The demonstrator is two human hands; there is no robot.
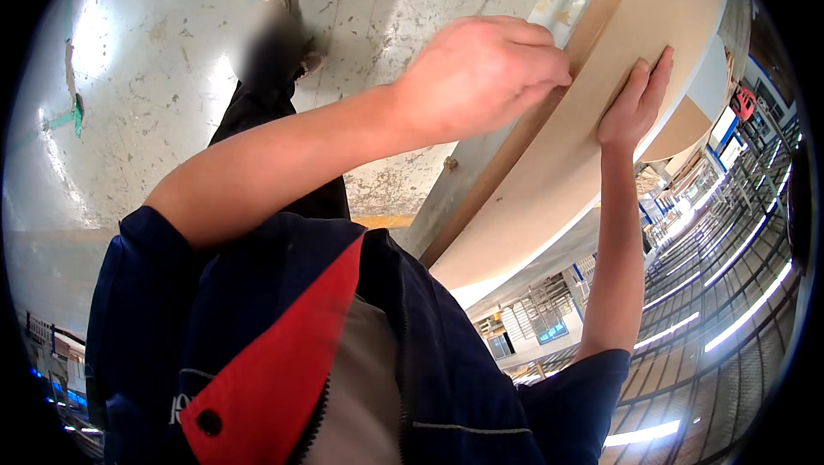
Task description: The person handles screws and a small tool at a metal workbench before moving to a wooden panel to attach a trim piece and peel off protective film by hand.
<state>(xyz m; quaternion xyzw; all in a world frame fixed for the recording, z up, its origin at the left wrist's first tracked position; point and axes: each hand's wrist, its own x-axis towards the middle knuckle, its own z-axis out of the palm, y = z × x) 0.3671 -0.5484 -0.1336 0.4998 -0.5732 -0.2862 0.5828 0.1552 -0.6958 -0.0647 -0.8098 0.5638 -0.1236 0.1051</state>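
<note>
Head view: our left hand curls at the left edge of a long tan board; whether it pinches anything, we cannot tell. Our right hand lies flat on its face, probably steadying it. The board's long axis slants from lower middle to upper right.

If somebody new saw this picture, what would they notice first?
Probably the big tan board slanting across the right side, with the curled left hand at its edge and the right hand lying on its face. Next might come the bright red flap on the dark blue jacket, low and left of the middle.
</note>
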